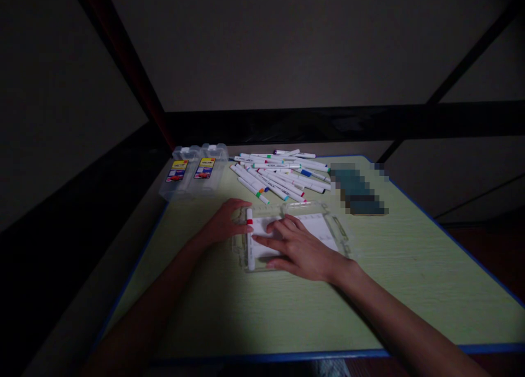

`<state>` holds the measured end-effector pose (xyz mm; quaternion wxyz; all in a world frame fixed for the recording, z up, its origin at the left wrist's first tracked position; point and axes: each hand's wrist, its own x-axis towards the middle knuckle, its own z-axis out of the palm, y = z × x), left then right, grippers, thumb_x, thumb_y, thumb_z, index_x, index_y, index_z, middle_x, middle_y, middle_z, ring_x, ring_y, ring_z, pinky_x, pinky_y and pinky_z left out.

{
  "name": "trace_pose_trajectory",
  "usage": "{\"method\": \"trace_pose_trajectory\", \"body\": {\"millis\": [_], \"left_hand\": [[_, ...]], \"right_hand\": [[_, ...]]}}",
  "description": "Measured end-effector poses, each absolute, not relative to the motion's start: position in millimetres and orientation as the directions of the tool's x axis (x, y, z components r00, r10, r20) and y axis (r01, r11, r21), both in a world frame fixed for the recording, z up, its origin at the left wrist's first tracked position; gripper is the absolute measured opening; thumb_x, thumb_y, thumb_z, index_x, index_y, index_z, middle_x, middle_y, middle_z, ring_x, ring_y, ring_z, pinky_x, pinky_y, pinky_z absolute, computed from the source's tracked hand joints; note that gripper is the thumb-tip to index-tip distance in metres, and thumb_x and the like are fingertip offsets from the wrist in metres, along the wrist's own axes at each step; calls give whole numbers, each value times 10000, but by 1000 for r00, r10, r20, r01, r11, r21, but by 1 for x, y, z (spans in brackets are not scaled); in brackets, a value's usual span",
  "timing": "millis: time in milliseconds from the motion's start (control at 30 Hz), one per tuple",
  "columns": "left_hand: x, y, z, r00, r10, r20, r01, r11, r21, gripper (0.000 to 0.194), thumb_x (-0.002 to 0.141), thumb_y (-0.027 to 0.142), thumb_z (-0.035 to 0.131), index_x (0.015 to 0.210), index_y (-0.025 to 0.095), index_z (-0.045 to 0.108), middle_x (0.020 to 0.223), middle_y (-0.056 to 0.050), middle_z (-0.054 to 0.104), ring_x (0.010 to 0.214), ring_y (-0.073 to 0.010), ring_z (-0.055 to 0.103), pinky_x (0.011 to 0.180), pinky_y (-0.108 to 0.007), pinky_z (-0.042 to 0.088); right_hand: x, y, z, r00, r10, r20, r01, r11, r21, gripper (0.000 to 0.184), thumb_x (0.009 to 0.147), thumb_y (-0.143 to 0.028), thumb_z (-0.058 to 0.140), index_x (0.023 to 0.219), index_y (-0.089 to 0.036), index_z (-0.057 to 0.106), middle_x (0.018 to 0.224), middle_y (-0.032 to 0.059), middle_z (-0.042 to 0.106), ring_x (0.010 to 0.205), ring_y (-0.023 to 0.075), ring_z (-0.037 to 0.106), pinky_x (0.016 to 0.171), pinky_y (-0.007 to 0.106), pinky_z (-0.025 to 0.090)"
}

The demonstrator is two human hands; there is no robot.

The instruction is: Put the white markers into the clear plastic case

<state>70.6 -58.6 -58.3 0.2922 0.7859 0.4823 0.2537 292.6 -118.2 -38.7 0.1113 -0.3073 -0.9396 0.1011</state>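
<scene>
Clear plastic forms the shallow case [340,229] lying on the pale green desk [410,278], beneath the left hand [223,221] and right hand [293,243]. One white marker with a red band [250,251] lies along the case's end by the left hand; judging by that alone, things look barely begun. Many loose markers [281,181] lie in a crisscross heap beyond the hands, outside the case. On the left hand, thumb and finger are parted at the single marker's far end; the right hand spreads over a white sheet [315,226], hiding part of it. Whether either presses down, I cannot tell. Beyond the left hand rest two labelled clear cases [204,169]; beyond the right, a pixelated dark slab [361,188]. Overlaps in the heap could hinder lifting just one.
</scene>
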Motion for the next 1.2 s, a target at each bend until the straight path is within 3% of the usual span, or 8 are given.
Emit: {"method": "trace_pose_trajectory", "body": {"millis": [1200], "left_hand": [[70,-58,-60,409,903,128,616,-377,692,556,532,312,706,1047,171,555,1099,-81,519,1049,-241,488,936,-374,360]], "right_hand": [[292,-118,-39,-786,594,173,546,797,-258,508,841,-490,389,1274,-227,421,1038,95,493,1009,249,392,931,473,252]]}}
